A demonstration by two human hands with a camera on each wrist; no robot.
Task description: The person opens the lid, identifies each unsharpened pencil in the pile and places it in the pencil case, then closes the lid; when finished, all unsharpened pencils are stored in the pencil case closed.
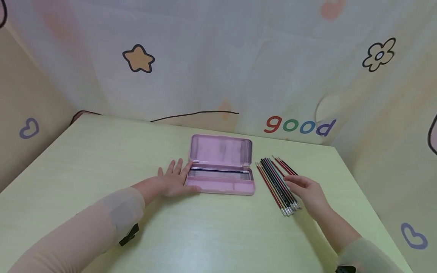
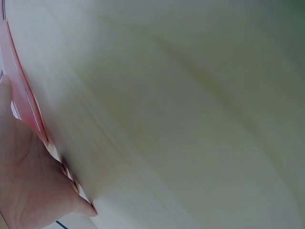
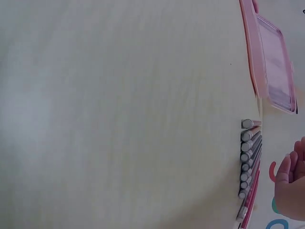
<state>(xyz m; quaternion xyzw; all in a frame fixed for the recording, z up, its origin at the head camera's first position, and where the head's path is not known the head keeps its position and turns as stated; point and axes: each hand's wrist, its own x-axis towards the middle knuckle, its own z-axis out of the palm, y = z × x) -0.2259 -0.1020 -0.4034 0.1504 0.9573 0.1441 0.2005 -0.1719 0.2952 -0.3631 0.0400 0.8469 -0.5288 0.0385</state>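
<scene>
Pink case (image 1: pixel 220 166) mid-frame, splayed left hand (image 1: pixel 168 184) touching it; pencils (image 1: pixel 277 185) centre-right, at right hand (image 1: pixel 310 195), grip unclear; patterned backdrop (image 1: pixel 211 68) above.

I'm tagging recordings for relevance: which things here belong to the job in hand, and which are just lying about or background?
Job in hand:
- pink pencil case, open, touched by the left hand
- dark pencil inside it
- pencils beside it, right hand at them

Background:
- pale table
- backdrop printed with star, flower and "good"
</scene>
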